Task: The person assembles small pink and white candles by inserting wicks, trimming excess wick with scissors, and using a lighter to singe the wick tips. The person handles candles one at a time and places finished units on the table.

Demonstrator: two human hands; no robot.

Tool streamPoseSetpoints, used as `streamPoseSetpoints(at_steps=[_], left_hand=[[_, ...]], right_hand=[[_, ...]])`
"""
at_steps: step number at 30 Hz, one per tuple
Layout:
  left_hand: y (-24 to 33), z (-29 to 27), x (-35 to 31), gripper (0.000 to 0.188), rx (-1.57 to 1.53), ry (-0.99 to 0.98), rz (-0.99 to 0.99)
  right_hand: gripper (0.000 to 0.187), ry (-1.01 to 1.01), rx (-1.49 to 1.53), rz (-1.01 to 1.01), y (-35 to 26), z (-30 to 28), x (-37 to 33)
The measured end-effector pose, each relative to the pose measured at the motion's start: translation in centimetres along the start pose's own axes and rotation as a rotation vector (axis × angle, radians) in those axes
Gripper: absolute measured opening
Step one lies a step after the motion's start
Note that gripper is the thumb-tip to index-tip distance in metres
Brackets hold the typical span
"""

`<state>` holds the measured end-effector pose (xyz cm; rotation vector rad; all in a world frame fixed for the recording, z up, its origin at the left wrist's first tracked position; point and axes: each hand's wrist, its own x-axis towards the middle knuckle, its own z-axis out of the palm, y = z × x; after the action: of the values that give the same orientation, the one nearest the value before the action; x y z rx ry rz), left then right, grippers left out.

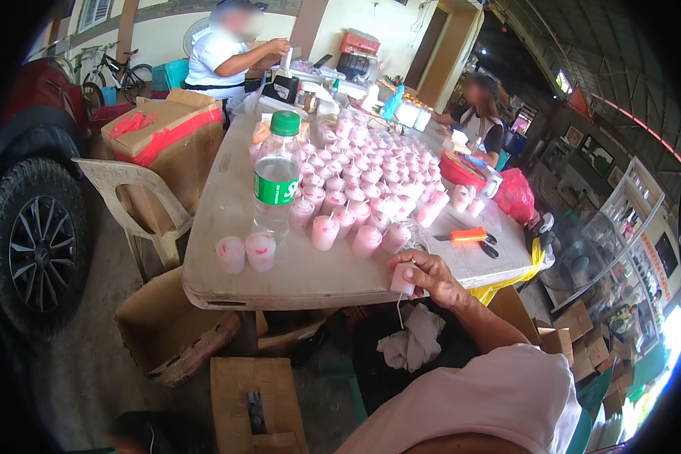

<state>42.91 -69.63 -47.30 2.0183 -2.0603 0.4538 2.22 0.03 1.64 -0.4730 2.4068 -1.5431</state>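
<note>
My right hand point(437, 281) is closed around a small pink candle point(403, 279) at the table's near edge. The candle is tipped over, and its pale wick point(399, 310) hangs downward. Below it, a crumpled grey cloth point(414, 340) lies on dark fabric. Just beyond the hand, rows of pink-and-white candles point(367, 241) with upright wicks crowd the table point(310, 281). Two more candles point(260, 251) stand apart at the near left. To the right of the hand lie an orange-handled cutter point(469, 235) and a black-handled tool point(490, 248). My left hand is out of view.
A clear bottle with a green cap point(277, 170) stands left of the candles. Cardboard boxes point(166, 333) and a plastic chair point(140, 197) flank the table's left side. Two other people point(223, 60) sit at the far side. A red basin point(461, 170) stands at the right.
</note>
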Motion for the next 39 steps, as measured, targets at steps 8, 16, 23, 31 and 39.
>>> streamPoseSetpoints(at_steps=[8, 16, 23, 31, 39], left_hand=[[-1.2, 2.3, 0.5, 0.022, 0.209, 0.297, 0.184], [-1.4, 2.1, 0.7, 0.01, 0.322, 0.574, 0.254], [-1.0, 0.8, 0.0, 0.01, 0.229, 0.634, 0.226], [0.0, -2.3, -0.1, 0.017, 0.084, 0.071, 0.118], [0.8, -4.3, -0.7, 0.018, 0.045, -0.054, 0.071]], right_hand=[[0.047, 0.005, -0.005, -0.007, 0.2, 0.0, 0.1], [0.047, 0.016, -0.007, 0.0, -0.2, 0.2, 0.0], [0.046, 0.024, 0.002, -0.016, -0.1, 0.3, 0.0], [0.044, 0.025, -0.014, 0.007, 0.0, 0.3, 0.0], [0.041, 0.002, 0.022, 0.006, -0.1, 0.2, 0.0]])
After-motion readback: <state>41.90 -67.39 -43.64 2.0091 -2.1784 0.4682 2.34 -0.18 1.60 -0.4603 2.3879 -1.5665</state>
